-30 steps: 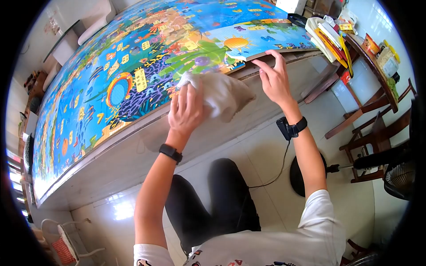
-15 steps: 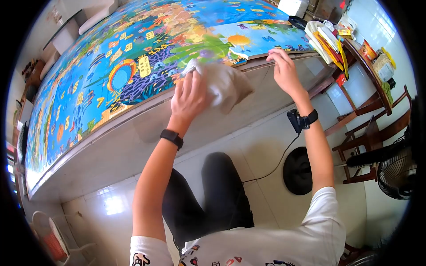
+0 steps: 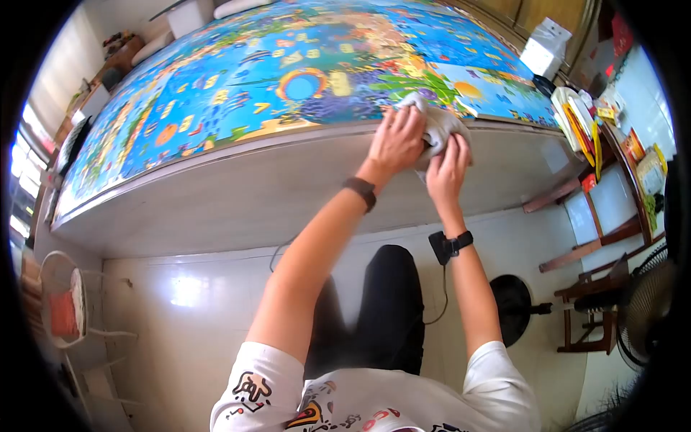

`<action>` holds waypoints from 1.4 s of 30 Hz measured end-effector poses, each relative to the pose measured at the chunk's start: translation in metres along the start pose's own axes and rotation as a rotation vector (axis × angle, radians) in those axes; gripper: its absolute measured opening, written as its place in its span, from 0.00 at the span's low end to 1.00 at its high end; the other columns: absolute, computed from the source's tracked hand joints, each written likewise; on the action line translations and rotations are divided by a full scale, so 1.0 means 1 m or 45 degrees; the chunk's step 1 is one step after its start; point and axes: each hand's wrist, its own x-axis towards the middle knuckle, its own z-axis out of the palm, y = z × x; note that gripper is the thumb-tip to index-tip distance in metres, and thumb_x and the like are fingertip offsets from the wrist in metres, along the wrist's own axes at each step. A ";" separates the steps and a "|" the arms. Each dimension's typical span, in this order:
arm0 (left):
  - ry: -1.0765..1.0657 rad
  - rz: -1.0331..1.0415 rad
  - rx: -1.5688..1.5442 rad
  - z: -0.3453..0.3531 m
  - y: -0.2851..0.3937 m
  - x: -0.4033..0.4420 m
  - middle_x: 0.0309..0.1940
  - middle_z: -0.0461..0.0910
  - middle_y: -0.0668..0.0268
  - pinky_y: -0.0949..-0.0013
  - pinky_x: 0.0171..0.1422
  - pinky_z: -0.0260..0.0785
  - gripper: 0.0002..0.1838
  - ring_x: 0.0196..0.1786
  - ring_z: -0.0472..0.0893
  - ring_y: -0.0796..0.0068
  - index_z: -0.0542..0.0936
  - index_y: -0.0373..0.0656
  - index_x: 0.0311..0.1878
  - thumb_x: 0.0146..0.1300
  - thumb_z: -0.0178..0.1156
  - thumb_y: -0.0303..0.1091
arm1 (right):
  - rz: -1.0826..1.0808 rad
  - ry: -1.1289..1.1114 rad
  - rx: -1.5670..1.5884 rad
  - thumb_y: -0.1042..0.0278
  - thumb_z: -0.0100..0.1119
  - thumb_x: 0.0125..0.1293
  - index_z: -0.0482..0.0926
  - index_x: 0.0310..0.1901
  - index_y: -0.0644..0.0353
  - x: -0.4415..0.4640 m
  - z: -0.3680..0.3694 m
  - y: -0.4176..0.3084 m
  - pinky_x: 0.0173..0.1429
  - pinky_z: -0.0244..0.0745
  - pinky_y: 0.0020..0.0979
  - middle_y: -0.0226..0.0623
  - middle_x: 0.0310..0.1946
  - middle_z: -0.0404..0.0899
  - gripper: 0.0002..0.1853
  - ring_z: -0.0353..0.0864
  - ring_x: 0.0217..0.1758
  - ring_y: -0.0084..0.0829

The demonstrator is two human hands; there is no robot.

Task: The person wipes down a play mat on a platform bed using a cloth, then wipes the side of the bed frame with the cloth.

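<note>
A light grey cloth (image 3: pixel 435 129) is bunched up at the front edge of a platform covered by a colourful sea-pattern mat (image 3: pixel 237 93). My left hand (image 3: pixel 397 138) grips the cloth from its left side, fingers bent over it. On the cloth's right side my right hand (image 3: pixel 448 169) has its fingers pressed into the fabric. Both hands are close together, just over the edge. A raised mat corner with a sun print (image 3: pixel 468 90) lies right of the cloth.
At the right stand a wooden table (image 3: pixel 626 173) with bags and jars, a wooden chair (image 3: pixel 590 306) and a black fan (image 3: pixel 644 309). A white box (image 3: pixel 545 49) sits at the back right. A round-backed chair (image 3: pixel 65 302) is at the lower left.
My right hand has left the mat corner and come to the cloth beside my left hand. The cloth is more bunched, and the camera view has turned.
</note>
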 end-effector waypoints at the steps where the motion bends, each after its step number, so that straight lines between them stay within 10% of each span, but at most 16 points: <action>1: -0.035 0.012 0.046 -0.008 -0.002 -0.004 0.56 0.76 0.54 0.53 0.67 0.69 0.32 0.63 0.76 0.56 0.77 0.32 0.65 0.58 0.61 0.38 | -0.036 -0.015 0.017 0.76 0.55 0.67 0.74 0.64 0.72 0.002 0.002 -0.003 0.76 0.64 0.52 0.55 0.67 0.70 0.23 0.67 0.72 0.58; 16: -0.292 -0.733 0.160 -0.239 -0.134 -0.133 0.53 0.71 0.51 0.51 0.62 0.66 0.37 0.51 0.73 0.51 0.76 0.33 0.69 0.51 0.64 0.33 | -0.725 -0.060 0.120 0.57 0.62 0.69 0.81 0.59 0.49 -0.014 0.140 -0.195 0.69 0.70 0.43 0.36 0.59 0.79 0.18 0.77 0.63 0.38; 42: -0.344 -0.351 0.225 -0.149 -0.105 -0.124 0.61 0.70 0.41 0.44 0.71 0.69 0.28 0.67 0.71 0.38 0.75 0.31 0.67 0.64 0.60 0.31 | -0.913 -0.135 0.073 0.62 0.56 0.73 0.75 0.66 0.50 -0.005 0.130 -0.114 0.71 0.73 0.38 0.33 0.59 0.76 0.21 0.75 0.66 0.33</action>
